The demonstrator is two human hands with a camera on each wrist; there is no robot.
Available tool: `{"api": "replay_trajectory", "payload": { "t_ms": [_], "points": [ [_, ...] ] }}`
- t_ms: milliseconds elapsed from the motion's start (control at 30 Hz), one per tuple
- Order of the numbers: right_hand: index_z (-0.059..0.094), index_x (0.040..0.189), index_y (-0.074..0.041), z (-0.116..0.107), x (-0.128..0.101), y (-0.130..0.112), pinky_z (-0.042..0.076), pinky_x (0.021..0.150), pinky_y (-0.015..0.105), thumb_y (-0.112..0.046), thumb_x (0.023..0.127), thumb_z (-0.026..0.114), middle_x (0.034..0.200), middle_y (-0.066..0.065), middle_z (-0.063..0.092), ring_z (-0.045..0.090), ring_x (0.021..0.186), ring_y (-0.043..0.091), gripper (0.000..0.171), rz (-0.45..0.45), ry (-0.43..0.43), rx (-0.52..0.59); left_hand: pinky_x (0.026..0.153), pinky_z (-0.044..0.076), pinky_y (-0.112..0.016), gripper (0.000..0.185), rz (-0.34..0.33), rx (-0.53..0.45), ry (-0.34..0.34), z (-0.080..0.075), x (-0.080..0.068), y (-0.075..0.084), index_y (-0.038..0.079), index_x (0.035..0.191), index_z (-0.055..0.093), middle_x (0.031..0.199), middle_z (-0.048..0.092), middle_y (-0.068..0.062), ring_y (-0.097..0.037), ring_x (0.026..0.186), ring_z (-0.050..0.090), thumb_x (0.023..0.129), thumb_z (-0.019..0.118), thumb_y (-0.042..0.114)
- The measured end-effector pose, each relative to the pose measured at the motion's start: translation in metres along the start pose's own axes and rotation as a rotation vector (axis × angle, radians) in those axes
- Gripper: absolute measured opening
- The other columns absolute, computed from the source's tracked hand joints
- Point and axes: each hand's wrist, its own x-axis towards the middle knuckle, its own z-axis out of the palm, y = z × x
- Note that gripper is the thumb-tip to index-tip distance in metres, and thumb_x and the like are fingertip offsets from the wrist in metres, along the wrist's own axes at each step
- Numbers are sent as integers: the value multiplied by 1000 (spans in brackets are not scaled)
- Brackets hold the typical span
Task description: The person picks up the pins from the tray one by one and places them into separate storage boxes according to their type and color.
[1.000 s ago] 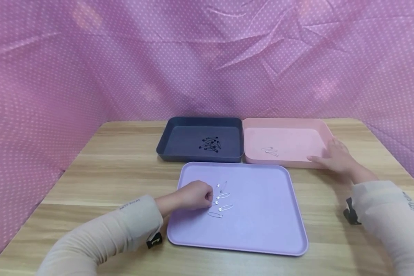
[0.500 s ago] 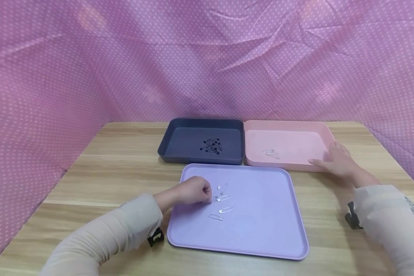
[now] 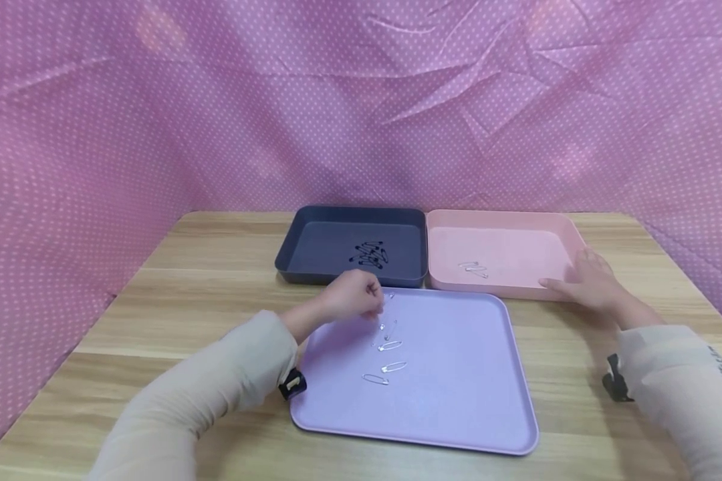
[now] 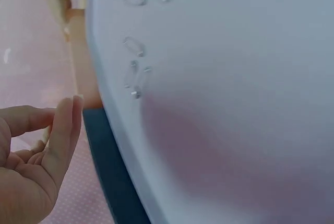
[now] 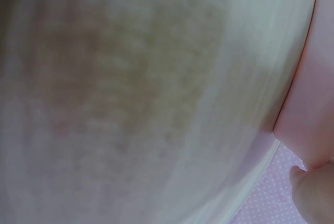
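Observation:
My left hand (image 3: pixel 353 295) is over the far left part of the lavender tray (image 3: pixel 457 394), thumb and forefinger pinched together. A silver safety pin (image 3: pixel 391 295) pokes out at its fingertips in the head view; most of it is hidden by the fingers. Below, several loose silver safety pins (image 3: pixel 391 346) lie on the lavender tray. My right hand (image 3: pixel 592 284) rests against the near right corner of the pink tray (image 3: pixel 517 292), thumb stretched along the front wall and fingers by the right side. A few silver safety pins (image 3: pixel 472 268) lie inside that tray.
A dark grey tray (image 3: pixel 325 275) holding several black safety pins (image 3: pixel 370 255) stands directly left of the pink one. Both back onto a pink dotted cloth (image 3: pixel 361 133). The wooden table (image 3: pixel 186 321) extends around all three trays.
My left hand has picked a silver safety pin off the lavender tray and moved away from me, toward the tray's far edge. The right hand has stayed at the pink tray's corner.

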Motion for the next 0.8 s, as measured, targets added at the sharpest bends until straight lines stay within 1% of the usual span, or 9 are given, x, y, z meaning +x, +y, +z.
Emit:
{"api": "replay_trajectory", "payload": {
  "t_ms": [100, 300, 367, 433, 600, 667, 800],
  "points": [
    [-10, 122, 23, 0, 1, 1, -8, 94, 56, -50, 83, 47, 125, 42, -16, -14, 117, 51, 101, -2, 9, -1, 56, 49, -22, 9, -7, -41, 15, -3, 9, 9, 0, 74, 57, 72, 60, -6, -12, 59, 60, 80, 50, -1],
    [-11, 122, 23, -2, 2, 2, -8, 94, 55, -49, 83, 46, 125, 41, -17, -14, 116, 51, 100, -6, 6, -10, 57, 48, -21, 6, 31, -40, 65, -5, 27, 21, 1, 76, 58, 71, 60, -5, -11, 61, 60, 81, 53, 2],
    [-11, 122, 24, -3, 1, 1, -8, 94, 55, -49, 83, 46, 125, 41, -17, -15, 116, 51, 100, -6, 3, -13, 57, 48, -21, 5, 34, -53, 78, -4, 33, 25, 1, 78, 58, 71, 60, -5, -11, 62, 60, 81, 55, 3],
    [-11, 122, 24, -3, 1, 1, -8, 94, 55, -49, 83, 46, 125, 41, -17, -14, 116, 51, 100, -6, -1, -10, 57, 48, -21, 4, 27, -91, 86, -3, 39, 28, 1, 79, 58, 72, 60, -6, -11, 62, 60, 80, 57, 4],
    [-10, 122, 24, -3, 1, -1, -8, 94, 55, -49, 82, 47, 125, 42, -16, -13, 116, 52, 101, -12, -1, -5, 60, 49, -20, 6, -9, -282, 68, 4, 55, 33, -3, 83, 58, 77, 60, -10, -14, 65, 61, 79, 59, 1],
    [-9, 121, 25, -3, 1, -1, -8, 94, 55, -49, 82, 48, 125, 43, -15, -13, 116, 52, 101, -15, 3, -9, 60, 49, -21, 7, -22, -338, 69, 7, 63, 35, -4, 83, 59, 78, 60, -11, -15, 66, 62, 78, 60, 0],
    [-8, 121, 25, -2, 0, 0, -8, 94, 55, -49, 82, 48, 125, 43, -14, -12, 116, 52, 101, -15, 8, -18, 60, 49, -20, 6, -23, -394, 89, 13, 74, 43, -5, 81, 59, 77, 59, -12, -16, 66, 62, 77, 61, -2]
  ]
}}
